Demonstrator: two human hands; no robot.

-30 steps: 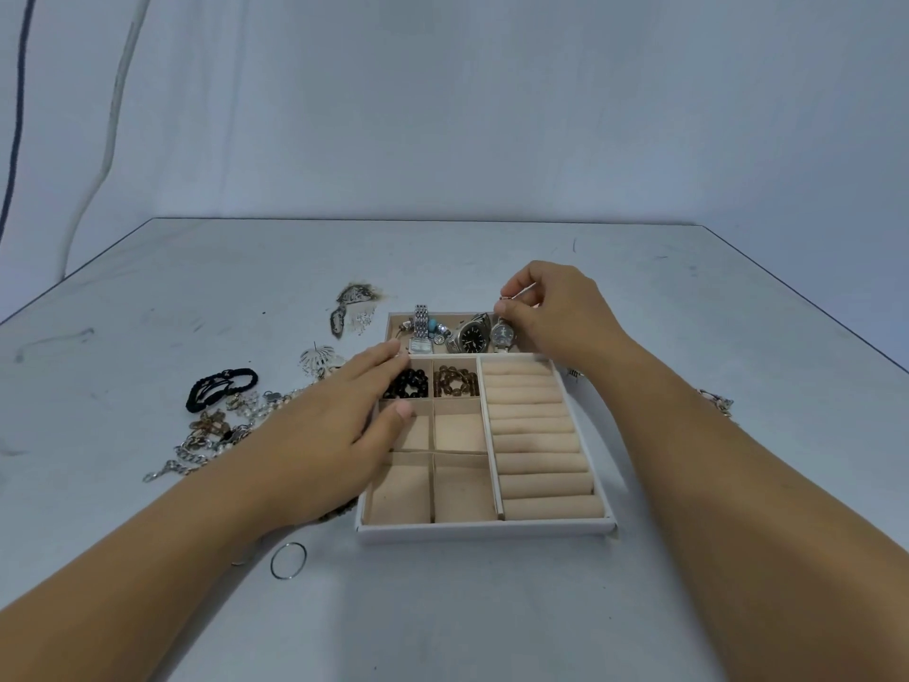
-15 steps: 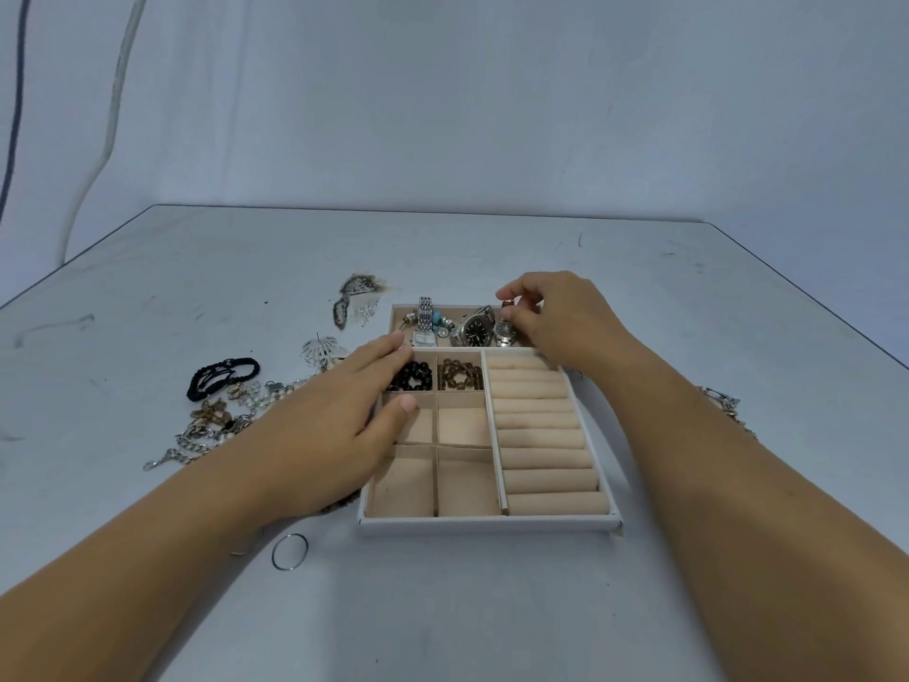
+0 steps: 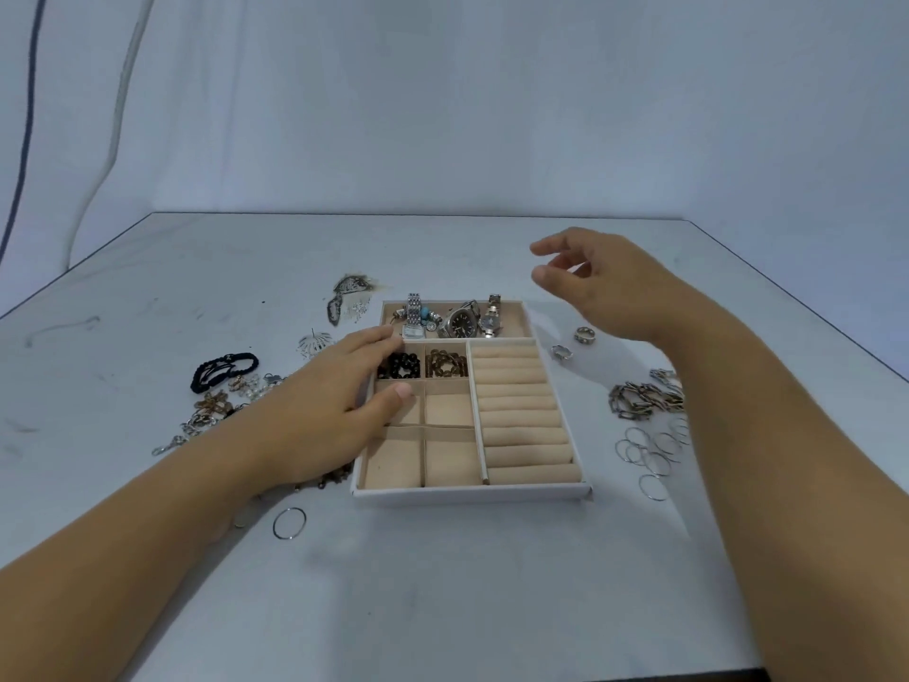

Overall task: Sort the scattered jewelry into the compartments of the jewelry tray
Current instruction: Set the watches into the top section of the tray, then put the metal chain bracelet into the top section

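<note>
Table (image 3: 442, 583): we are finding most of the jewelry lying loose on it, on both sides of the tray.
Jewelry tray (image 3: 472, 493): it is sitting mid-table. Its long far compartment is holding the watches (image 3: 462, 322), and two small squares just in front are holding black beads (image 3: 399, 365) and brown beads (image 3: 446, 364). The other four small squares and the ring rolls (image 3: 521, 411) are showing no jewelry.
Left hand (image 3: 319, 406): it is lying against the tray's left wall with fingers straight and the thumb reaching into a middle square, gripping nothing.
Right hand (image 3: 605, 283): it is hovering past the tray's far right corner, fingers loosely curled and parted, with nothing visible between them.
Left pile (image 3: 216, 401): chains and a black band (image 3: 224, 369) are waiting in a tangle.
Chain bracelet (image 3: 639, 401): it is lying well right of the tray, unsorted.
Thin hoops (image 3: 649, 450): they are overlapping in a cluster just in front of it.
Two rings (image 3: 573, 344): they are lying just beside the tray's right wall.
Progress: we are judging it well under half done.
</note>
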